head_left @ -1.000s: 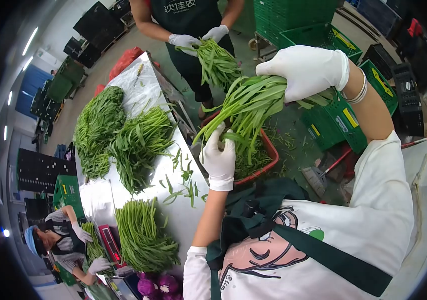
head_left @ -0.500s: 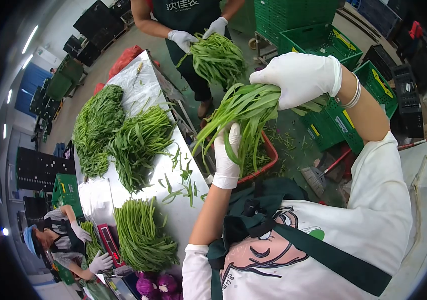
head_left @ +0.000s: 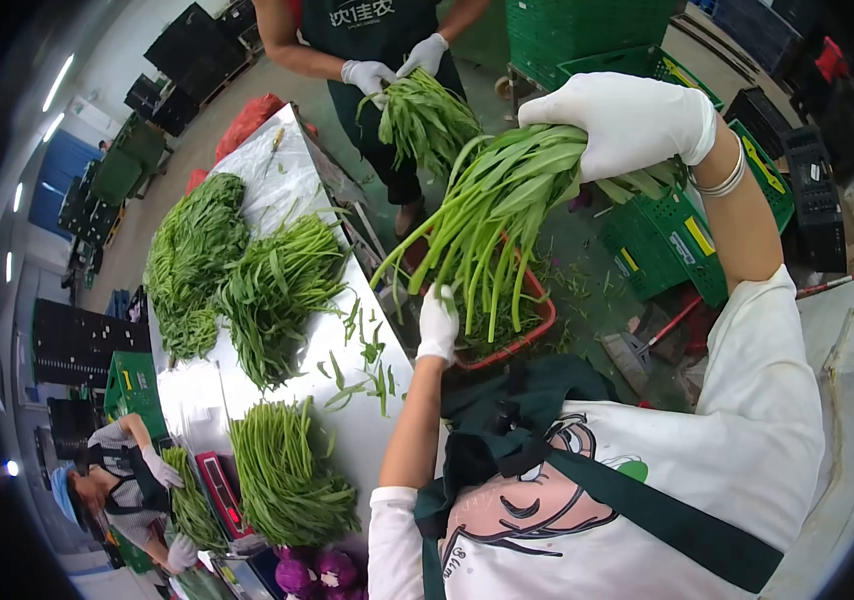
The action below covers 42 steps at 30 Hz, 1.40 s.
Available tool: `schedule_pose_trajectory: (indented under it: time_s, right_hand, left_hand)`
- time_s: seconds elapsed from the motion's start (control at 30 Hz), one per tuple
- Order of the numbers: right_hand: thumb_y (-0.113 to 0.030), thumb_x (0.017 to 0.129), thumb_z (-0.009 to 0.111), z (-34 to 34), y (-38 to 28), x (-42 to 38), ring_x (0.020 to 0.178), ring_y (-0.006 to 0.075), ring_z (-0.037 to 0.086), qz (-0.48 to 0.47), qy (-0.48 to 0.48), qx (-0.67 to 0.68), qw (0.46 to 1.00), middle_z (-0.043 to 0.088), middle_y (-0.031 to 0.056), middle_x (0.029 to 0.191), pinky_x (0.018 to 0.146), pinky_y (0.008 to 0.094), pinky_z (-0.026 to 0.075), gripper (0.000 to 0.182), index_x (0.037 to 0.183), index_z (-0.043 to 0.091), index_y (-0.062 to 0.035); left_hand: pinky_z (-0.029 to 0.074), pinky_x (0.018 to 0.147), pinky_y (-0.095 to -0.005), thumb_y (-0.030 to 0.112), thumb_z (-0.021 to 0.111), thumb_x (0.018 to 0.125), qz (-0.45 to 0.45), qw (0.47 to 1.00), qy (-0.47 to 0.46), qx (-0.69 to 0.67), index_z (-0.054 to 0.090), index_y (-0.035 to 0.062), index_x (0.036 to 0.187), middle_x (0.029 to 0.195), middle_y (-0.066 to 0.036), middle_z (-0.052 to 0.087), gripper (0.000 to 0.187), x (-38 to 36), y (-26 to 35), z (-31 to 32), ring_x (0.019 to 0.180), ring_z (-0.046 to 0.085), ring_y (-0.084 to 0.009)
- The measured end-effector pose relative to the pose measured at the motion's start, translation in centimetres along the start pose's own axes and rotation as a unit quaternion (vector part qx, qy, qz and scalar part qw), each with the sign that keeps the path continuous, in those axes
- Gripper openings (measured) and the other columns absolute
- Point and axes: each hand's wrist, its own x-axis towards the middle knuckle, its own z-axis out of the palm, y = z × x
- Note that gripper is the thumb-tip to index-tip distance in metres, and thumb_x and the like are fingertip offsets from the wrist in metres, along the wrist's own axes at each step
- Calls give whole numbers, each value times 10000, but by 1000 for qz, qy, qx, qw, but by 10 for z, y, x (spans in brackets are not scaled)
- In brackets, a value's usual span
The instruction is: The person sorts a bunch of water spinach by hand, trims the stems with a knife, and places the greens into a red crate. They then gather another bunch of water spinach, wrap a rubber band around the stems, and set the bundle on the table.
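Note:
My right hand, in a white glove, is raised and grips the stem end of a bunch of long-leaved greens. The leaves hang down and to the left over a red basket holding green trimmings. Below the bunch, my left hand, also gloved, sits at the leaf tips with its fingers drawn together. Whether it pinches a leaf is unclear.
A steel table on the left carries piles of greens and loose leaves. A person across from me holds another bunch. A second person works at lower left. Green crates stand on the right, purple cabbages at the bottom.
My right hand lifted the bunch higher and to the right. My left hand slid down from the middle of the leaves to their tips.

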Motion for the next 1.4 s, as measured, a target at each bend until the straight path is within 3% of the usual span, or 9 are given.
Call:
schedule_pose_trajectory:
  time_s: [0.3,0.43,0.57,0.63,0.77,0.83,1.03,1.17,1.4]
  right_hand:
    - [-106,726,683,9,10,8,665,273,566,-38,28,66,997,607,140,754,652,328,460,275,937,547,5]
    - [-87,696,620,2,11,14,730,230,608,-47,63,62,995,630,150,789,697,321,486,296,966,578,27]
    - [-110,722,617,14,12,17,708,217,595,-34,57,86,994,630,147,787,694,317,482,258,938,574,23]
    - [-105,720,634,13,11,17,690,217,575,-22,38,79,996,615,147,772,681,315,472,263,940,566,22]
    - [-104,731,663,11,18,15,673,211,539,-17,41,59,997,597,152,782,660,310,454,282,954,550,26]
    - [-121,731,678,8,25,15,679,213,546,-16,52,58,997,607,151,795,665,313,458,295,956,554,24]
    - [-61,676,581,11,35,17,708,186,596,-7,78,68,995,624,113,779,681,300,492,304,969,572,20]
    - [-104,723,649,10,26,20,721,172,552,-6,42,91,995,606,123,811,707,289,473,329,1007,557,33]
    - [-120,743,669,11,28,16,698,167,522,-9,54,74,996,585,126,795,693,295,458,308,977,544,37]
  left_hand:
    - [385,1000,-315,203,591,895,-129,910,-326,-222,397,59,1370,1327,-95,478,533,-28,85,-37,1186,485,-184]
    - [395,987,-423,316,647,817,-32,836,-390,-386,189,136,1470,1447,-159,316,818,-49,113,-12,1209,461,-334]
    - [428,932,-427,466,544,887,44,738,-340,-581,285,144,1421,1410,-172,349,675,-64,171,-10,1082,526,-315]
    - [432,830,-395,442,452,945,25,757,-276,-592,545,137,1040,1108,-135,547,333,-66,181,-11,894,534,-265]
    - [350,706,-352,373,387,986,-51,749,-247,-612,352,176,639,640,7,360,401,-58,157,-11,670,390,-195]
    - [373,725,-364,393,405,976,-156,715,-205,-650,366,172,643,668,-4,419,402,-47,102,-8,699,431,-198]
    - [438,784,-290,352,528,933,-137,956,-59,-254,600,103,1082,1080,-33,623,300,-46,81,-5,919,569,-121]
    - [443,931,-377,308,539,928,-37,906,-188,-378,437,75,1337,1263,-118,535,482,-34,127,-16,1116,531,-244]
    - [468,827,-397,258,543,933,-2,712,-252,-655,562,114,1126,1079,-91,560,242,-46,156,-16,910,544,-236]
